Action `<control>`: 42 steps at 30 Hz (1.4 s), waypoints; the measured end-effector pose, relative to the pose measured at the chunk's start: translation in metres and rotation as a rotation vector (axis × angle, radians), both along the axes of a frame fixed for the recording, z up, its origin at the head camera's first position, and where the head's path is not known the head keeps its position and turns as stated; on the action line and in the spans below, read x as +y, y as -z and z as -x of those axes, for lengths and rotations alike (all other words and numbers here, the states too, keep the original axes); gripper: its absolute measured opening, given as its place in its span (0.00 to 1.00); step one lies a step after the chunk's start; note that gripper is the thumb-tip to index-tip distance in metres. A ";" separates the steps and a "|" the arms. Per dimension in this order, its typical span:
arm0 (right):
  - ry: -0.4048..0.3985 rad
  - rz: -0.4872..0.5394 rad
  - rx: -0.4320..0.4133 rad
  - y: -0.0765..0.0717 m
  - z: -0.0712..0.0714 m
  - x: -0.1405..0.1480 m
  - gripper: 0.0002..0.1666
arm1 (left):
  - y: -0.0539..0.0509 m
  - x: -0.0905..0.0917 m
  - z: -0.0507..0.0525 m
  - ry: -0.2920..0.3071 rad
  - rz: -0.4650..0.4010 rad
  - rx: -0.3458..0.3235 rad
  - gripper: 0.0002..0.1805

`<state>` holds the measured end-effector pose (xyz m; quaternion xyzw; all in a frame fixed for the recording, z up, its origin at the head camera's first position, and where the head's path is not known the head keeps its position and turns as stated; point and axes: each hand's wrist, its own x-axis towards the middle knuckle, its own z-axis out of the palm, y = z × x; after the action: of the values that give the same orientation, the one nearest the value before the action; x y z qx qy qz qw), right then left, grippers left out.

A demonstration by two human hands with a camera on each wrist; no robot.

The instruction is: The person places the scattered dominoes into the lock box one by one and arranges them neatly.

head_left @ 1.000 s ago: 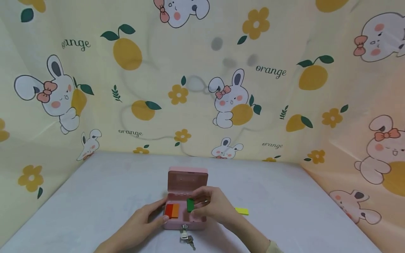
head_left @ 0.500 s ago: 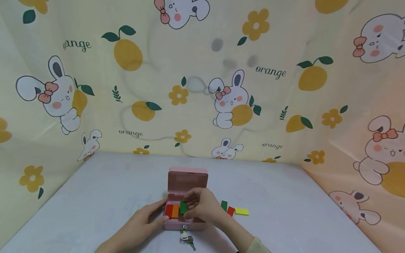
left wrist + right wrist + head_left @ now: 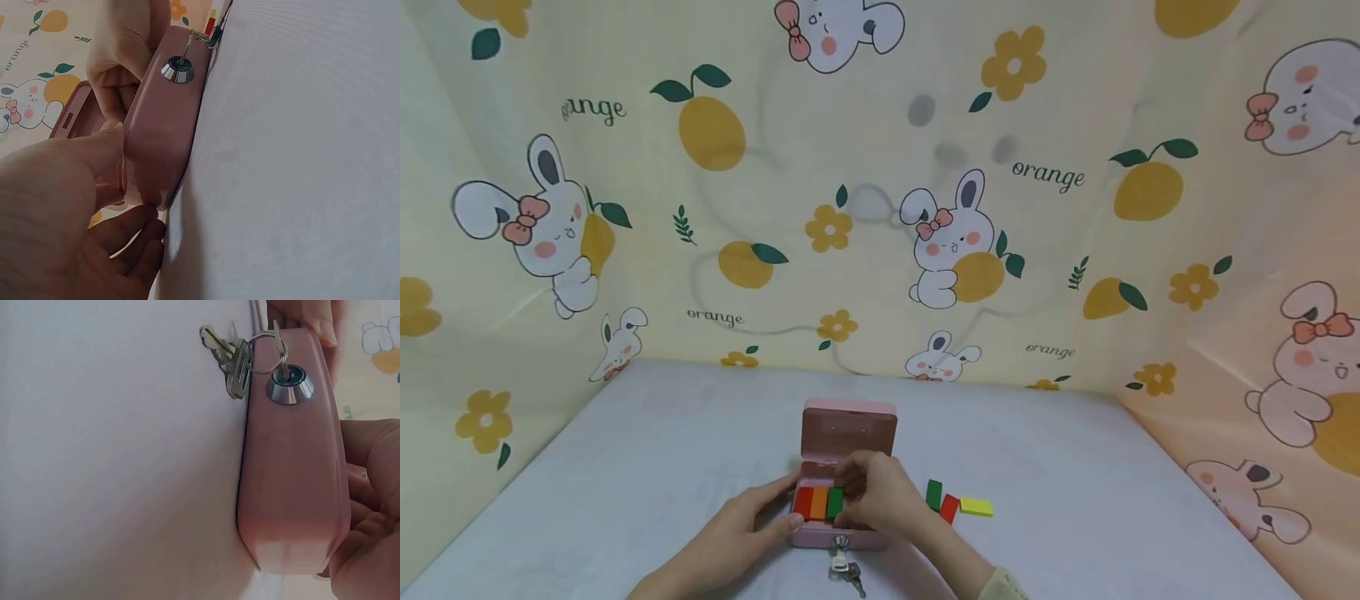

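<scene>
A small pink metal cash box (image 3: pixel 853 540) stands on the table with its lid (image 3: pixel 850 433) raised. Inside, a red block (image 3: pixel 802 503) and an orange block (image 3: pixel 819 503) lie side by side at the left. My right hand (image 3: pixel 883 496) reaches into the box and pinches a green block (image 3: pixel 835 502) beside the orange one; its fingertips are partly hidden. With thumb on the rim and fingers along the side, my left hand (image 3: pixel 737 525) holds the box's left end. In the right wrist view, a key sits in the front lock (image 3: pixel 290 390).
Spare keys (image 3: pixel 852 573) hang from the lock onto the table. To the right of the box lie another green block (image 3: pixel 933 494), a red block (image 3: pixel 949 507) and a yellow block (image 3: pixel 977 507). A patterned cloth (image 3: pixel 880 125) rises behind the white table (image 3: pixel 700 425).
My right hand has moved left inside the box, bringing the green block down against the orange one. The loose blocks at the right have come into fuller view. My left hand stays on the box.
</scene>
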<state>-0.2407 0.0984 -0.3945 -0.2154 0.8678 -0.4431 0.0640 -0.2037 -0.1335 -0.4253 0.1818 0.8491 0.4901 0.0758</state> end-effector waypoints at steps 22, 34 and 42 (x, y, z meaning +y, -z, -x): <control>-0.026 -0.052 0.002 -0.006 0.001 0.002 0.25 | -0.003 0.000 0.002 -0.002 0.015 0.009 0.39; -0.021 -0.020 -0.011 0.002 0.001 0.003 0.27 | 0.003 0.000 0.001 -0.030 0.032 -0.044 0.40; -0.018 0.060 -0.080 -0.003 -0.006 0.010 0.22 | 0.000 0.002 -0.002 -0.026 0.014 -0.051 0.39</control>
<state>-0.2348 0.1088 -0.3912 -0.2073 0.8489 -0.4766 0.0961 -0.2021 -0.1317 -0.4250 0.1578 0.8525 0.4897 0.0925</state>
